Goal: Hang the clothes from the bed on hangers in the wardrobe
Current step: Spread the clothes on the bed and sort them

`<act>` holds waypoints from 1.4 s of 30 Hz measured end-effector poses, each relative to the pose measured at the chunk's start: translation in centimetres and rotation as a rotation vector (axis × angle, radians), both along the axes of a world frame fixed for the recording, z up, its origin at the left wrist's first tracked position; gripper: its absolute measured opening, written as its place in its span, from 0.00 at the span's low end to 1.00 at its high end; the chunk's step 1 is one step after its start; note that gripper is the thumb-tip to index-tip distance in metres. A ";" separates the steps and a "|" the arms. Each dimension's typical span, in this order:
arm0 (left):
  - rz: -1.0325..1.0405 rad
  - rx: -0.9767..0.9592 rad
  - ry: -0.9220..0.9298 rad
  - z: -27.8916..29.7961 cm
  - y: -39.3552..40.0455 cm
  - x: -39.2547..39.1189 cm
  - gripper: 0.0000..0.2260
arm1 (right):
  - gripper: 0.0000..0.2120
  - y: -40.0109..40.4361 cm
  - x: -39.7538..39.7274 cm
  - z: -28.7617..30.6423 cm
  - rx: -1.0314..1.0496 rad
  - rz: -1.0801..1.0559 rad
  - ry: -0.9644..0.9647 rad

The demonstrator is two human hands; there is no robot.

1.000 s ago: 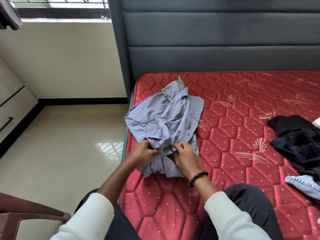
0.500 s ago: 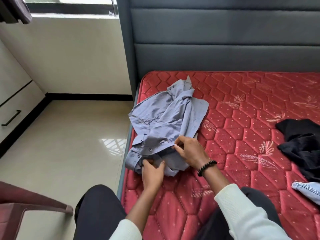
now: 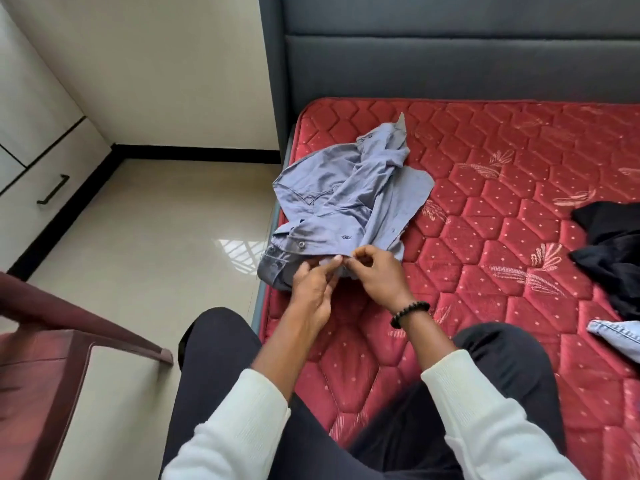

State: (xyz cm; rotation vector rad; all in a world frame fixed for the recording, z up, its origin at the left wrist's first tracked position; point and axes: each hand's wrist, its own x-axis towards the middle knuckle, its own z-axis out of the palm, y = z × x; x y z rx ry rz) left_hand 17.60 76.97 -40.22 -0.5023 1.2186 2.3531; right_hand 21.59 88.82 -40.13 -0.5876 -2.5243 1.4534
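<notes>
A crumpled grey-blue button shirt (image 3: 346, 202) lies near the left edge of the red quilted mattress (image 3: 485, 237). Both hands work at its near hem. My left hand (image 3: 313, 289) pinches the fabric edge between thumb and fingers. My right hand (image 3: 375, 275), with a black bead bracelet on the wrist, pinches the same edge just beside it. One cuff with a button hangs slightly over the bed's side. No hanger is in view.
A black garment (image 3: 609, 251) and a piece of light denim (image 3: 620, 336) lie at the mattress's right. The grey padded headboard (image 3: 450, 57) stands behind. White drawer fronts (image 3: 41, 174) line the left wall. A dark red chair (image 3: 52, 341) stands on the tiled floor at lower left.
The shirt's hem has been pulled out and flattened toward me. My left hand moved right along the edge until it met my right hand. The view shifted left.
</notes>
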 end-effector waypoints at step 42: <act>-0.270 -0.343 0.489 6.7 2.7 -5.0 0.09 | 0.04 2.9 -1.9 6.6 0.036 -0.162 0.285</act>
